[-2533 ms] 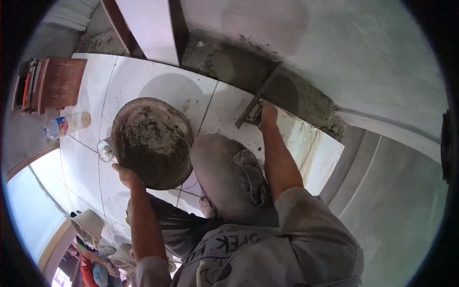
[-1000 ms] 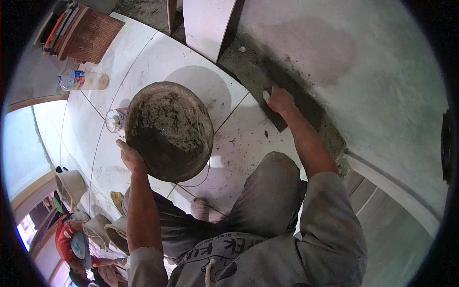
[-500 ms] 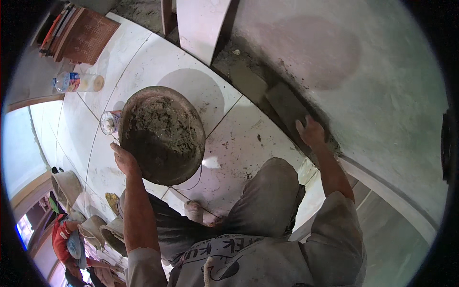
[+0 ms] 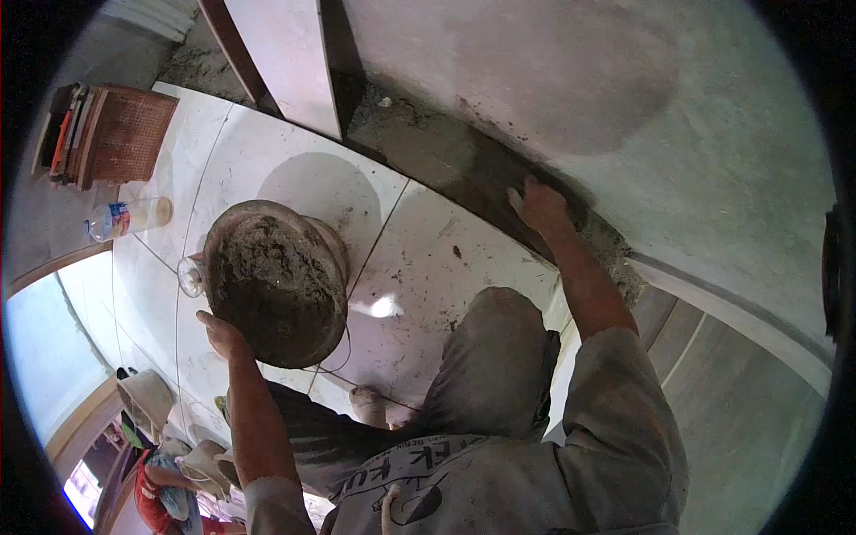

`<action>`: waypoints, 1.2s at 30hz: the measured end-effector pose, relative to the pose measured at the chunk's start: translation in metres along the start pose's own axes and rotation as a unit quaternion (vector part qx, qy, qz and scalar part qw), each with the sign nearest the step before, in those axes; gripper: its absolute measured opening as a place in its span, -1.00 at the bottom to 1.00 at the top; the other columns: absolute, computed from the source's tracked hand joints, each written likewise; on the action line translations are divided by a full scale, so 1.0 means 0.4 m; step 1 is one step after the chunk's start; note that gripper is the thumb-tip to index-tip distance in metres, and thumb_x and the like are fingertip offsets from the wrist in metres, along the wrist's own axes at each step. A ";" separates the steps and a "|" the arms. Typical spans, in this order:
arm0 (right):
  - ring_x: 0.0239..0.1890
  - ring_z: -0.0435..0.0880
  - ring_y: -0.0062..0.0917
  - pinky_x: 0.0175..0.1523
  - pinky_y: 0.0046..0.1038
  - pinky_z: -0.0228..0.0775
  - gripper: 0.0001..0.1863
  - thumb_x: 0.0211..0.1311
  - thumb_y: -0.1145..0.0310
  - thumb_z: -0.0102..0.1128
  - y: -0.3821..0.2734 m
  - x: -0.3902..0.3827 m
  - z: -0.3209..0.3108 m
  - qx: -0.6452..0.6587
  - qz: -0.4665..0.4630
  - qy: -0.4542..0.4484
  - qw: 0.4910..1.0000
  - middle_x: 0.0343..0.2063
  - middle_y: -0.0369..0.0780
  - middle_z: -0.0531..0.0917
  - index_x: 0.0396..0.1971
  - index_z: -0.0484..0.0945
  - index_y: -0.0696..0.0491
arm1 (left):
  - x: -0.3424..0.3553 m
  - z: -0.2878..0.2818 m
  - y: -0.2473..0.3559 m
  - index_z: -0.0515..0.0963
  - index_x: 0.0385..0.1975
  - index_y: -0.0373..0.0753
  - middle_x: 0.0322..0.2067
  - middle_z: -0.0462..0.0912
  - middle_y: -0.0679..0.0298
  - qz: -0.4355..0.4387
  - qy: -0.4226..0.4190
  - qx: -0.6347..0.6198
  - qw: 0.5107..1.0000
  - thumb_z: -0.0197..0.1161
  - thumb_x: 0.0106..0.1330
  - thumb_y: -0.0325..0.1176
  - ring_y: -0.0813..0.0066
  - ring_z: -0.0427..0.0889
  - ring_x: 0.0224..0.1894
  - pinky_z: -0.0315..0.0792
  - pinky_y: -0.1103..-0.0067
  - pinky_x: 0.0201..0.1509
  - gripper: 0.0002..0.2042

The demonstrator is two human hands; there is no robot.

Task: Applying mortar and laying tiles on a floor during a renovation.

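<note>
A round, mortar-crusted bucket point(image 4: 337, 299) is tilted toward me above the pale floor tiles, wet grey mortar point(image 4: 276, 259) inside. My left hand point(image 4: 225, 339) is closed at its near left rim, fingers partly hidden by it. My right hand point(image 4: 542, 209) reaches down to a strip of grey mortar point(image 4: 401, 143) along the foot of the wall. It seems closed on a flat, dark rectangular float point(image 4: 499, 178) lying on the strip; the float's outline blends into the mortar and its handle is hidden under my hand.
A white board point(image 4: 285, 62) stands at the strip's far end. At the left are a plastic bottle point(image 4: 134, 218), a clear container point(image 4: 190, 276) beside the bucket, and stacked brown crates point(image 4: 134, 134). Several buckets point(image 4: 145, 399) and a person in red point(image 4: 153, 499) are at lower left.
My right hand and the float have slid up and left along the mortar strip. The bucket tips further toward me, showing its outer wall, with my left hand still at its rim.
</note>
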State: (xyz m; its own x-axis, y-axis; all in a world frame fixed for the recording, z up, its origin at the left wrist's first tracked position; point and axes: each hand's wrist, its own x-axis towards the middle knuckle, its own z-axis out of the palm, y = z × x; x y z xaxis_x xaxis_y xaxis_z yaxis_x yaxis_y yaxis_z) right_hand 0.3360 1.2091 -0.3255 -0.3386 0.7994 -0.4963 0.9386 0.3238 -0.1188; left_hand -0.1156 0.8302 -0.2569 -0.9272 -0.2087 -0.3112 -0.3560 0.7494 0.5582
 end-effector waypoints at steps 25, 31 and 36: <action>-0.34 0.65 -0.15 -0.27 -0.16 0.49 -0.40 0.22 -0.08 -0.06 0.180 -0.225 0.070 0.018 0.099 0.098 0.990 -0.46 0.02 0.62 -0.10 0.39 0.24 | 0.020 0.002 -0.016 0.37 -0.01 -0.59 -0.04 0.46 -0.19 0.035 -0.006 0.022 0.999 -0.33 0.25 0.33 -0.03 0.44 -0.01 0.28 0.31 0.13 -0.12; -0.20 0.61 -0.14 -0.10 -0.13 0.42 -0.40 0.23 -0.13 -0.13 0.375 -0.426 0.112 0.048 0.285 -0.017 0.957 -0.28 -0.02 0.62 -0.06 0.35 0.14 | -0.034 -0.001 0.014 0.37 -0.02 -0.60 -0.06 0.46 -0.22 0.079 -0.021 0.092 0.992 -0.37 0.26 0.33 -0.11 0.43 -0.02 0.28 0.24 0.12 -0.11; -0.18 0.61 -0.10 -0.11 -0.18 0.44 -0.40 0.21 -0.15 -0.11 0.433 -0.503 0.143 0.084 0.421 -0.010 0.903 -0.29 0.00 0.62 0.08 0.27 0.00 | -0.069 0.001 0.037 0.35 0.00 -0.60 -0.03 0.43 -0.25 0.079 -0.011 0.129 0.989 -0.38 0.23 0.36 -0.13 0.41 0.02 0.26 0.23 0.16 -0.08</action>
State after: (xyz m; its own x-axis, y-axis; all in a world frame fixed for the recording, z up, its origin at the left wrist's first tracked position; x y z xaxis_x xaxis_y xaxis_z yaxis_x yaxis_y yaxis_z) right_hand 0.5703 1.0753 -0.2955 0.4993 0.7165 -0.4872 0.8602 -0.4773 0.1797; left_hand -0.0951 0.8473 -0.2403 -0.9651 -0.0655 -0.2534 -0.1634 0.9071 0.3880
